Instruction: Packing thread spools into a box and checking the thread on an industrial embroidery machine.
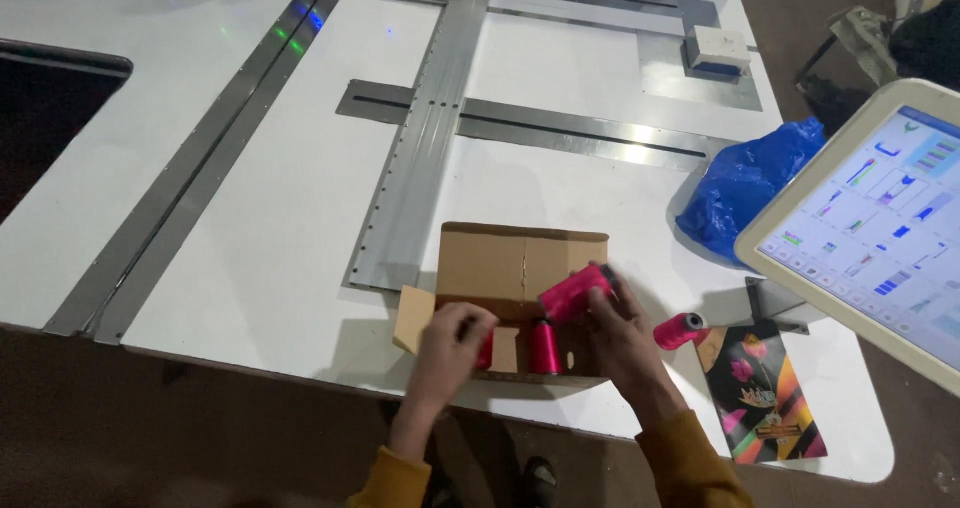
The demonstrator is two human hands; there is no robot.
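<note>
An open brown cardboard box [500,263] sits near the front edge of a white table [280,208]. My right hand [620,333] holds a pink thread spool [572,293], tilted, just above the box. My left hand [452,346] reaches into the box's left side and grips another pink spool [485,353], mostly hidden by the fingers. A third pink spool [545,346] stands upright inside the box between my hands. One more pink spool [680,330] lies on its side on the table, right of my right hand.
A blue plastic bag [745,183] lies at the right. A white touchscreen panel [870,233] juts in from the right edge. A colourful flowered card [765,393] lies below it. Metal rails [420,138] cross the table; a small white block [718,48] sits far back.
</note>
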